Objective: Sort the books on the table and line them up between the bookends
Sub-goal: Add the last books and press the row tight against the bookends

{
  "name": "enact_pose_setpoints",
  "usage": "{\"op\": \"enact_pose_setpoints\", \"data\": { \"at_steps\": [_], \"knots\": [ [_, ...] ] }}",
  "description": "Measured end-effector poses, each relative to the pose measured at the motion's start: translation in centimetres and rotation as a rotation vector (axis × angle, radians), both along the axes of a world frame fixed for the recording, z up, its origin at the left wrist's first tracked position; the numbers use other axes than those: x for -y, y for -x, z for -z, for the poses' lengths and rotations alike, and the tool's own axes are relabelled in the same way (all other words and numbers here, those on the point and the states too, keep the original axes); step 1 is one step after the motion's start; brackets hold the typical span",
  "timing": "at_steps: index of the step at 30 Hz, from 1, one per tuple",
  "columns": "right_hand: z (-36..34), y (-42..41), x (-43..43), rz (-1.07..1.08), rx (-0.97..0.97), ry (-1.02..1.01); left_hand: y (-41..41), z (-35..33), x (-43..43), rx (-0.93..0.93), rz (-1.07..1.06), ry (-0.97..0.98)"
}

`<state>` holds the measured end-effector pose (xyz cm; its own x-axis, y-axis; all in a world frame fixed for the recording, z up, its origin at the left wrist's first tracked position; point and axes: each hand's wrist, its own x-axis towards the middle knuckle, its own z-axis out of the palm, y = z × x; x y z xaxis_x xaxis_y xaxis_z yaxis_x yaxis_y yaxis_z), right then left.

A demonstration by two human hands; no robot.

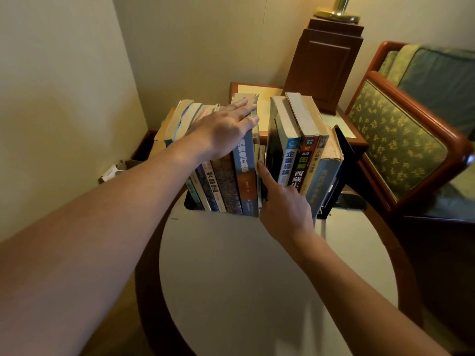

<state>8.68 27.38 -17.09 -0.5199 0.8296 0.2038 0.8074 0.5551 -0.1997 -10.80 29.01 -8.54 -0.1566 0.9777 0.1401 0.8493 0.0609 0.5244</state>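
- The left hand (pixel 226 129) lying flat hides the top edges of the left group of books (pixel 223 183).
- The left bookend (pixel 189 201) shows only as a dark sliver beside those books.
- The brass lamp base (pixel 336 11), behind the books, is cut off by the top edge.

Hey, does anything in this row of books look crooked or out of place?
Yes. The row splits at a gap: the left books lean left under the left hand, the right books lean right onto the black bookend. The end book looks worn.
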Motion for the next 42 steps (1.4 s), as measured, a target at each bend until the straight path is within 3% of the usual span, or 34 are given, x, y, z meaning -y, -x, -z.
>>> {"op": "enact_pose_setpoints", "data": {
  "at_steps": [19,27,42],
  "knots": [
    [1.1,-0.7,0.6,0.115,-0.216,0.252,-3.0,-0.9,-0.5,-0.036,0.073,0.014],
    [2.5,-2.0,2.4,-0.036,-0.288,-0.109,-2.2,-1.0,-0.5,-0.018,0.067,0.004],
    [2.8,-3.2,2.0,-0.023,-0.137,-0.005,-2.3,-0.3,-0.5,-0.042,0.056,-0.012]
  ]
}}
